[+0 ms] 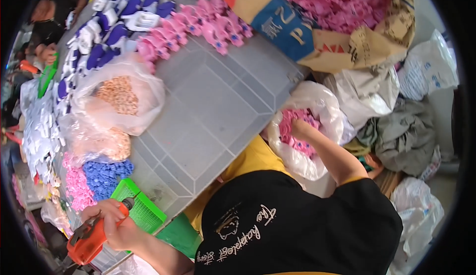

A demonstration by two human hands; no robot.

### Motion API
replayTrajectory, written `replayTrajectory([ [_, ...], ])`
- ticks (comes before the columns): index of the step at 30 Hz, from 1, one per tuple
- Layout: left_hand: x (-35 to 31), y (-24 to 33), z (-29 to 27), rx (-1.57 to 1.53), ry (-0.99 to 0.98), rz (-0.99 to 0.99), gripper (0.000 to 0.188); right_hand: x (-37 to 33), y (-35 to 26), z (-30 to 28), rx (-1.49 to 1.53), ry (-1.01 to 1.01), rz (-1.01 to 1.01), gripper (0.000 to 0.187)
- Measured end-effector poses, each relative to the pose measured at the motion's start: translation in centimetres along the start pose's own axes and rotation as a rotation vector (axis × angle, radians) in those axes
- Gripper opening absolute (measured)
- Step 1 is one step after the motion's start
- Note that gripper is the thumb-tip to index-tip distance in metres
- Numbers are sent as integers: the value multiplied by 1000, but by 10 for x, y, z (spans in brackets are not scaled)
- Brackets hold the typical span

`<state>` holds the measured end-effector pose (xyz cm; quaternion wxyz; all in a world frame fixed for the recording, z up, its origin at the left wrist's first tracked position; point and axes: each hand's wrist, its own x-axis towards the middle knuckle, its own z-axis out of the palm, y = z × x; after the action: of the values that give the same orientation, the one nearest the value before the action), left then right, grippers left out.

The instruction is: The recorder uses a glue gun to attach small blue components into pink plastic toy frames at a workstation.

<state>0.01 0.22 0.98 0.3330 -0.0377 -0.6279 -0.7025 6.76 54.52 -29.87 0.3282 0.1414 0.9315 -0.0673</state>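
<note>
My left hand [119,228] is wrapped round an orange and black cordless screwdriver [90,240], whose thin bit points up over a green plastic basket [144,210]. On the other side, my right hand [300,129] reaches down into a white plastic bag [325,107] of small pink plastic parts [306,147]. Its fingers are sunk among the parts, so their grip is hidden. Rows of assembled pink pieces [218,29] stand along the far side of the grey tabletop [198,96].
A clear bag of small orange-tan parts [118,95] lies left on the table, with blue parts [106,176] and pink bits [77,185] nearby. Purple-and-white pieces [116,32] fill the far left. A big paper sack [342,52] stands far right. Another person [54,17] works at upper left.
</note>
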Motion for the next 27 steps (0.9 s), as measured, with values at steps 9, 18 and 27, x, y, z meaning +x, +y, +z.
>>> replayTrajectory([
  [9, -13, 5, -17, -24, -68, 21, 29, -127, -204, -294, 497, -645, -782, 26],
  [18, -14, 8, -44, 0, 145, -58, 34, 26, -284, -360, -48, 932, -520, 26],
  [27, -8, 4, -73, 168, 108, -98, 26, 44, -271, -354, -145, 815, -501, 30],
])
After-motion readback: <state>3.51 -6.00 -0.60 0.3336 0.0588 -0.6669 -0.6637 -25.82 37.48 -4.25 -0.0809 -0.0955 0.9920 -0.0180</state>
